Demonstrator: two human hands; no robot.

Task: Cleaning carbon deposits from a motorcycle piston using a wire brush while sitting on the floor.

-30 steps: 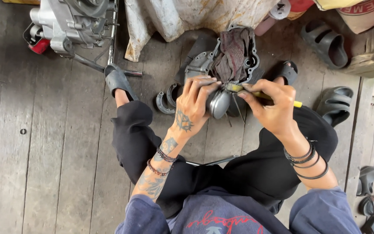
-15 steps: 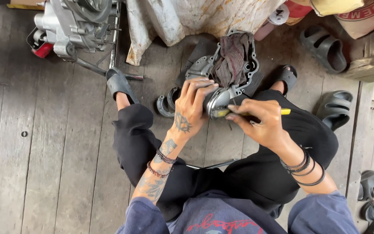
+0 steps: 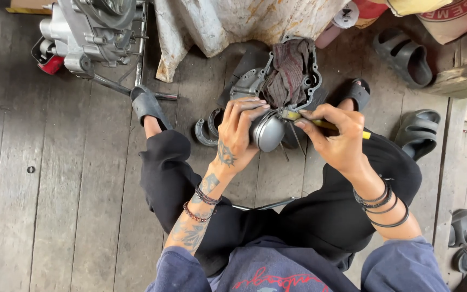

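The person sits on the wooden floor (image 3: 55, 216) with knees apart. The left hand (image 3: 237, 135) has its fingers curled around a round grey metal part (image 3: 268, 132), held above the floor between the legs. The right hand (image 3: 337, 139) pinches a yellow-handled tool (image 3: 328, 125) – its tip touches the part's edge. Just behind lies an engine cover (image 3: 255, 81) with a dark rag (image 3: 290, 70) in it – farther left, an engine (image 3: 90, 32).
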